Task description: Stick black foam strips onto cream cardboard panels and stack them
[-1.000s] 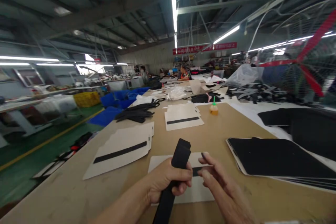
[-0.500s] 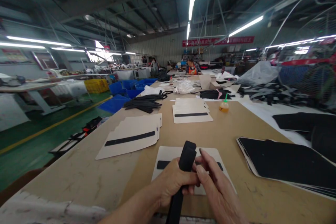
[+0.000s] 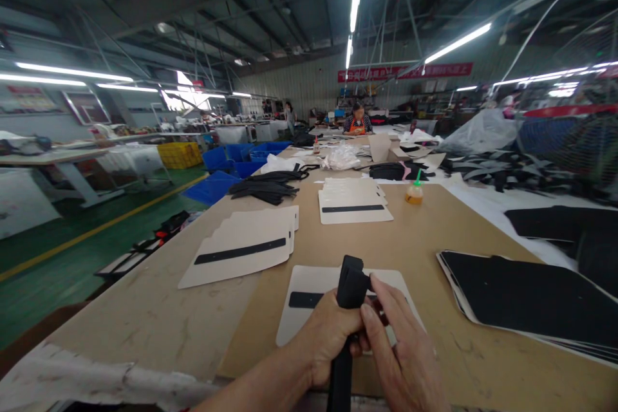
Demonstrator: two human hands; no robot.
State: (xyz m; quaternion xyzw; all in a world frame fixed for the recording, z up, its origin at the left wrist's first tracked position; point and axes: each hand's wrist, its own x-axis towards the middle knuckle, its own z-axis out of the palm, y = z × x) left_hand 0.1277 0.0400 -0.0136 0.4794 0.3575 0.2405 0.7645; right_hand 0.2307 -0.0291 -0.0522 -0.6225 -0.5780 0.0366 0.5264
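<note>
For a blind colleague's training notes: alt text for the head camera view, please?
A left hand grips a black fabric strap upright while the right hand touches its top, above a cream panel with a black stripe on a tan worktable.

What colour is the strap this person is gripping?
Black, best seen in the head view: the strap rises from the left hand.

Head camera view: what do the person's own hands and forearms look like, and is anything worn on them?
The bare left hand and bare right hand wear no gloves, and no ring or watch shows. The bare left forearm has no sleeve in view before the picture's bottom edge.
</note>
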